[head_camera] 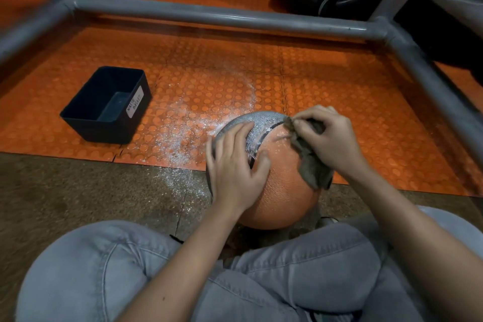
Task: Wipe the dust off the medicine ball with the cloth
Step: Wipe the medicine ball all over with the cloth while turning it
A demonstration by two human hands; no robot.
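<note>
The orange and grey medicine ball [282, 185] sits on the floor between my knees, its grey panel still dusted white near the top. My left hand [235, 165] rests flat on the ball's left side, fingers spread over the grey panel. My right hand [329, 138] grips a crumpled grey-brown cloth [311, 162] and presses it against the ball's upper right. Part of the cloth hangs down over the orange surface.
White dust [188, 123] is scattered over the orange studded mat [339, 81] left of the ball and onto the brown floor. A dark bin [104, 107] labelled waste basket stands at the left. A grey pipe frame [222, 17] runs across the back and down the right.
</note>
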